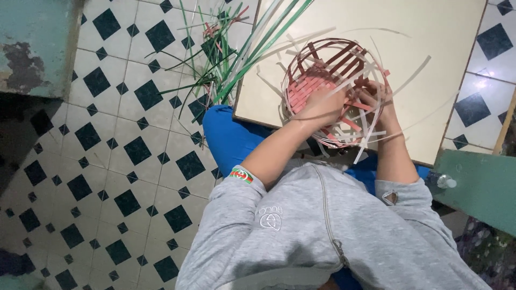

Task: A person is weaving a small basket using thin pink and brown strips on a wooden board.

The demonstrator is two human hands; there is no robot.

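Floor (107, 161) is off-white tile with dark diamond insets – pretty scuffed. A cream tabletop (430, 32) with a thin brown edge sits at upper right. Teal wall (32, 43) with peeling paint in the top-left corner, and a green-painted ledge (478, 188) at the right – glare spot on one tile.

Looks like a home craft corner rather than a proper workshop: tiled floor (123, 156) with dark diamond insets, a low cream counter (446, 80), loose green and white weaving strips (215, 53) scattered about, and worn teal-painted furniture (32, 48) alongside.
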